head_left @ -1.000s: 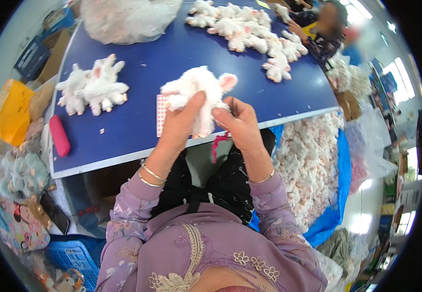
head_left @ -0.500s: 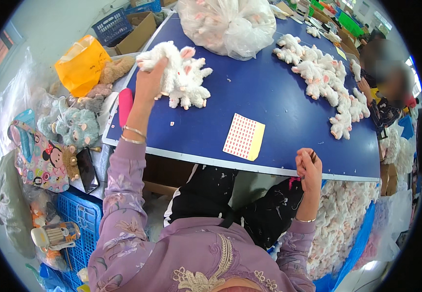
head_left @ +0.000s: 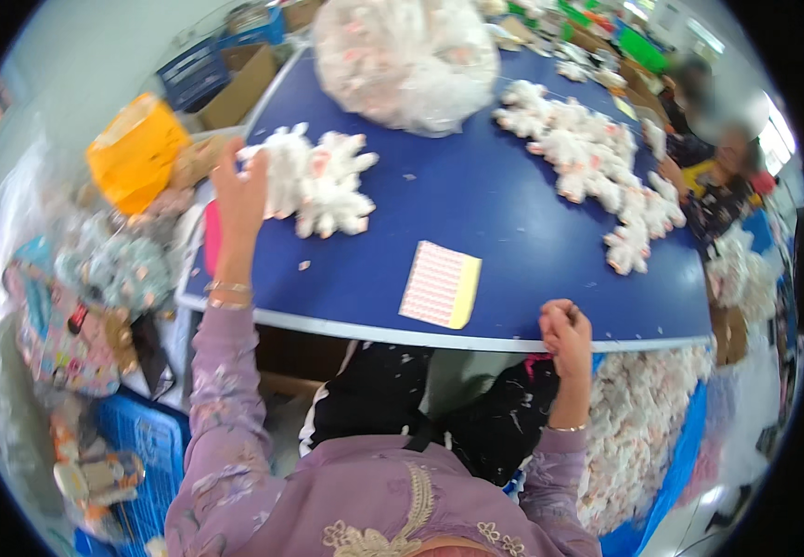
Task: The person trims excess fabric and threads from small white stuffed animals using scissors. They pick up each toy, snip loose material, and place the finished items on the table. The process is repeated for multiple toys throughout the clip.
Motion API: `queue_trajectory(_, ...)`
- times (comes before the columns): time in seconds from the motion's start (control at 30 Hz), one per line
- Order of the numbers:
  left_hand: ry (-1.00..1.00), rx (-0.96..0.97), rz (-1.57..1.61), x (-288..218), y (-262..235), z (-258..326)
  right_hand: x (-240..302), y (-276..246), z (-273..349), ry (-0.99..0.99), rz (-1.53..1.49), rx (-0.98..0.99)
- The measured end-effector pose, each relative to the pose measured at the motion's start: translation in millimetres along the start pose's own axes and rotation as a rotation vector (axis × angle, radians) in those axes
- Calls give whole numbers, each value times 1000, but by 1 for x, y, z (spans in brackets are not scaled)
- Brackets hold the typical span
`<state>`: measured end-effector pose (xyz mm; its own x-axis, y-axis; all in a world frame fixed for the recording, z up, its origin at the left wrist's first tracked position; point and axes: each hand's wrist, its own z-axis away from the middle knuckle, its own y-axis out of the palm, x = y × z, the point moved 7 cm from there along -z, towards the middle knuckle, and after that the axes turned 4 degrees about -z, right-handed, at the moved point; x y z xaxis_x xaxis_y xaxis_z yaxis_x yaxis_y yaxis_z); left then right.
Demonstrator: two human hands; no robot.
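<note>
My left hand (head_left: 242, 190) is at the table's left side, fingers spread and empty. Just beside it lie small white plush toys (head_left: 335, 186) with pinkish ears, in a little heap. Over the front edge of the blue table (head_left: 476, 200), my right hand (head_left: 566, 334) is curled closed. A small dark bit shows at its fingers, too little to name. Between the hands lies a sticker sheet (head_left: 434, 286) with rows of small red marks and a yellow border. A pink object (head_left: 212, 237) sits partly behind my left wrist.
A clear bag of white plush (head_left: 406, 65) stands at the table's back. More white plush toys (head_left: 587, 158) lie in a row at right, near a co-worker (head_left: 722, 181). A large blue-lined heap of plush (head_left: 643, 427) is below right. A yellow bag (head_left: 137, 153) and blue crate (head_left: 147, 446) are at left.
My left hand has let go of a white plush toy, now lying beside the others, and its fingers have spread. My right hand stays closed by the table edge. The whole view has shifted slightly.
</note>
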<state>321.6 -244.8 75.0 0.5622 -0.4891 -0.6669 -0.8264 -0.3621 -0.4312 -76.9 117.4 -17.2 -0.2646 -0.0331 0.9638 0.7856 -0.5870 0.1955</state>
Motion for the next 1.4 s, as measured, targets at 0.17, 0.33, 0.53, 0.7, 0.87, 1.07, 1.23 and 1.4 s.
queue_trajectory(0.17, 319, 425, 139, -139, 36, 87, 2, 5, -6, -25, -75, 58)
queue_trajectory(0.33, 849, 982, -94, -187, 88, 217, 2, 5, -7, -43, -151, 69)
queue_trajectory(0.53, 696, 974, -323, -118, 98, 172, 5, -13, 1, -66, -139, 57)
queue_trajectory(0.7, 624, 982, -300, -96, 62, 144, 11, -44, -7, -131, -136, -37)
queue_trajectory(0.87, 599, 895, -184, -119, 61, 141, 48, -70, -17, -285, -190, -246)
queue_trajectory(1.07, 621, 981, -378, -96, 73, 157, 93, -136, -30, -412, 65, -596)
queue_trajectory(1.23, 639, 861, -78, -159, 78, 162, 113, -179, -62, -492, 559, -848)
queue_trajectory(1.4, 654, 914, 341, -244, 134, 186, 88, -156, -109, -338, 879, -682)
